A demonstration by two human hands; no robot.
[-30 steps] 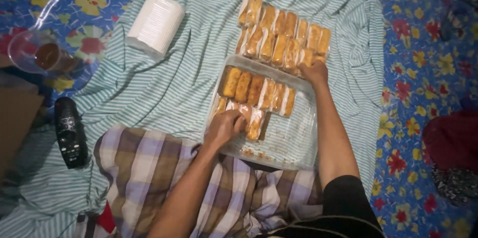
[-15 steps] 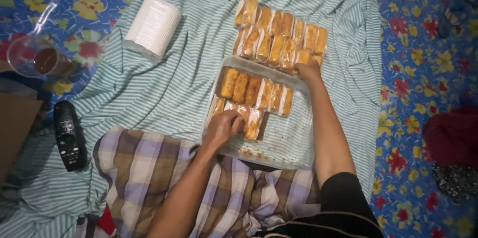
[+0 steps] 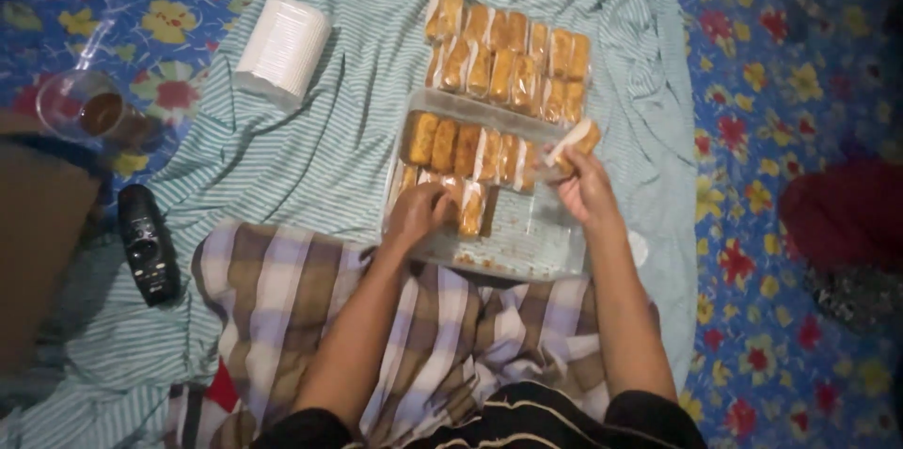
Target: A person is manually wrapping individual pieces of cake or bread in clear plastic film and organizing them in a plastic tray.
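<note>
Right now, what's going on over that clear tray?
A person sits on a striped green cloth with a clear tray of golden wrapped snack bars in front. The right hand holds one wrapped bar above the tray's right end. The left hand rests on the bars in the tray's near row. More bars lie in rows beyond the tray.

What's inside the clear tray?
The clear tray holds golden wrapped snacks in a row, a few more below, and crumbs. The left hand covers some; the right hand lifts one snack.
</note>
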